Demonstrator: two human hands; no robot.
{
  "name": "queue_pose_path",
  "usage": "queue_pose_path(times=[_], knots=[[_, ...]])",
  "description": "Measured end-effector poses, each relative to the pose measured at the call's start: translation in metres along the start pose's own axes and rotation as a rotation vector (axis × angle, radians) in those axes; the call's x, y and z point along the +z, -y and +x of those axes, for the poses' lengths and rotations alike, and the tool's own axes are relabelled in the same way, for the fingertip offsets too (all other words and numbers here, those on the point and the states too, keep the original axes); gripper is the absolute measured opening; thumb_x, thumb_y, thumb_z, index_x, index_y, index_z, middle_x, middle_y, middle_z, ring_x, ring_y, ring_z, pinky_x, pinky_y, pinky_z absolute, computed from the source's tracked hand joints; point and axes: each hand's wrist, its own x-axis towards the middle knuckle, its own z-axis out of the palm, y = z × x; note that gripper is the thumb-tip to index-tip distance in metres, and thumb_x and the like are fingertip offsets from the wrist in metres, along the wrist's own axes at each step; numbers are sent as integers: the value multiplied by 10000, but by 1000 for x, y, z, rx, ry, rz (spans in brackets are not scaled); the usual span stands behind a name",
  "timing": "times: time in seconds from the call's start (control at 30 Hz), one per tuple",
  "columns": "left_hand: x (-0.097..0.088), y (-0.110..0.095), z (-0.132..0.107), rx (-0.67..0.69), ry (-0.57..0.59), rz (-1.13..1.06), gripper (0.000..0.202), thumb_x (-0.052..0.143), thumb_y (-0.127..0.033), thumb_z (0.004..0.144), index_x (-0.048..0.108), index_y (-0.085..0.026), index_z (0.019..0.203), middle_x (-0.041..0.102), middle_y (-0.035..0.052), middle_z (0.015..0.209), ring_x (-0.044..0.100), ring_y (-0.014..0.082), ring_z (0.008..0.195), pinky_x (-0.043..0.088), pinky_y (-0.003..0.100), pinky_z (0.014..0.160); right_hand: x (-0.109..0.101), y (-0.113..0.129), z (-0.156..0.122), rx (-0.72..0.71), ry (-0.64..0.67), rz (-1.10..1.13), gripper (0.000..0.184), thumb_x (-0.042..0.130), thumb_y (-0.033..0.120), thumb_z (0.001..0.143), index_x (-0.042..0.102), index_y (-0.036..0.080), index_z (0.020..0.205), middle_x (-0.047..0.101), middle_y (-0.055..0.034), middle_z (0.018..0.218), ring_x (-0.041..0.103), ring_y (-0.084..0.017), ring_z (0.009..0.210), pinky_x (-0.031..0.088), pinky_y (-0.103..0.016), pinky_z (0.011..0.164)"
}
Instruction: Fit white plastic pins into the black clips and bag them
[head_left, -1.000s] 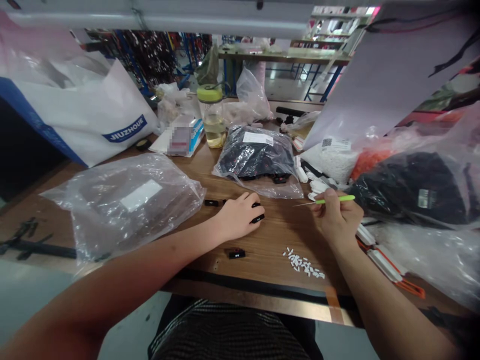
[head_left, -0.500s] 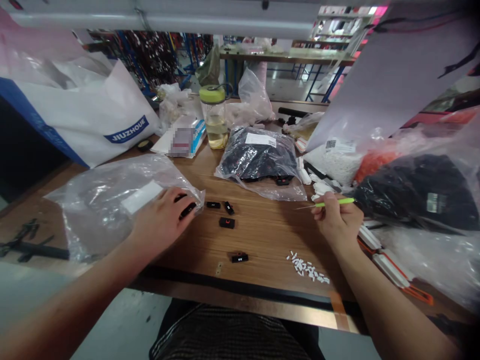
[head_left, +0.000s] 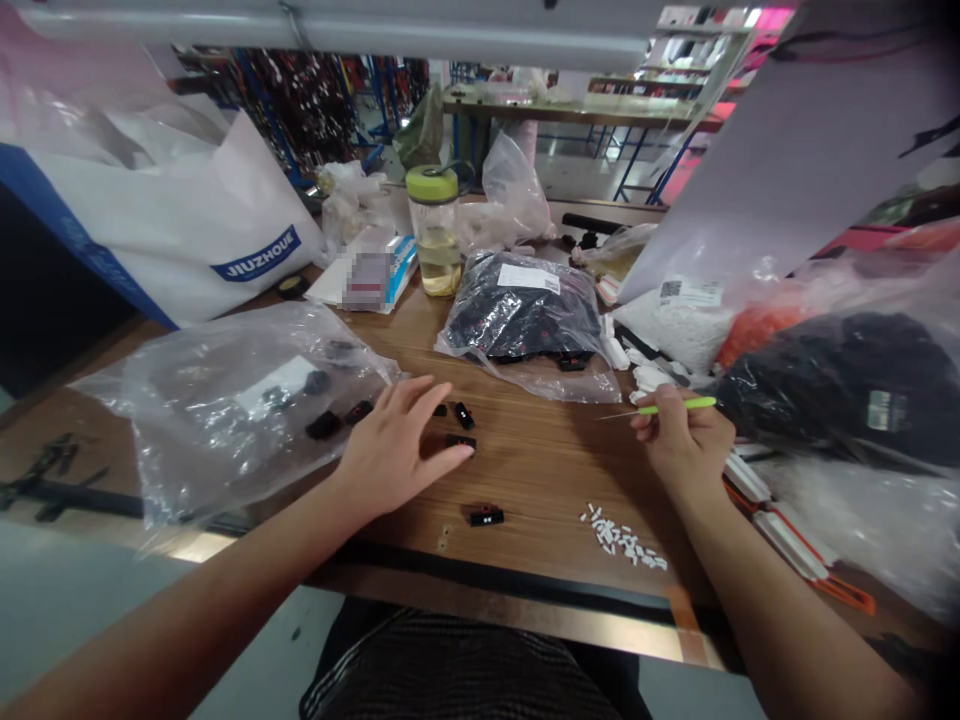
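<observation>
My left hand (head_left: 397,440) hovers over the wooden table with its fingers apart. Its thumb tip is at a small black plastic part (head_left: 460,442); whether they touch I cannot tell. Just beyond the fingers lies another black part (head_left: 464,415), and a further one (head_left: 486,515) sits nearer the front edge. Left of that hand, several black parts (head_left: 324,425) show in or under a clear plastic bag (head_left: 202,420). My right hand (head_left: 679,435) pinches a thin needle-like tool with a yellow-green handle (head_left: 699,402), its tip pointing left. Small white pieces (head_left: 622,538) lie in a pile below that hand.
A clear bag full of black parts (head_left: 525,310) lies mid-table, with a green-lidded bottle (head_left: 435,235) behind it. A white and blue bag (head_left: 195,210) stands back left. Bags with dark contents (head_left: 840,380) and white-orange pieces (head_left: 787,540) line the right side.
My left hand has moved right from the clear bag to the loose black parts. Black parts formerly at its fingers now show at the bag. My right hand still holds the tool.
</observation>
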Motion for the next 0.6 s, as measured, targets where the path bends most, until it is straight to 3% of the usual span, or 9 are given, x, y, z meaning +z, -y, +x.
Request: queue_pose_path(times=[0.07,0.2,0.33,0.43,0.53,0.6], knots=[[12,-10,12,86,47,35,690,608,-630,864,478,-193,1382,498,153,1395,506,343,1209,498,491,954,0,2,0,4,-6,1,409,654,538,853,693,161,700,627,-2,515,532,-107,393,416,-227,392],[32,-16,25,151,184,124,237,480,-345,1001,632,-177,1069,615,91,1075,587,247,1011,523,294,698,1,4,2,-10,-10,0,376,687,516,829,689,167,692,614,4,493,514,-106,376,406,-231,379],[26,-11,17,111,205,169,225,455,-301,1017,639,-178,984,616,67,979,628,209,883,461,238,572,0,2,3,-13,13,-9,379,671,518,839,686,170,689,615,3,502,518,-105,384,413,-231,382],[5,8,6,-40,147,264,260,429,-317,1023,654,-188,998,627,90,1000,632,245,874,484,286,592,-1,1,3,-1,11,1,387,657,512,853,688,159,700,617,4,514,520,-96,396,421,-220,395],[-17,29,-6,-200,3,377,242,499,-263,976,644,-160,1140,581,177,1252,563,374,1124,520,471,826,0,3,3,15,-5,21,376,665,495,854,691,148,711,613,12,515,521,-88,402,417,-209,404],[-23,27,-16,-184,-10,293,322,504,-301,976,605,-151,1242,523,184,1373,523,389,1202,474,558,950,0,5,3,20,-9,23,361,677,483,848,690,148,711,613,17,515,522,-84,403,413,-204,407]])
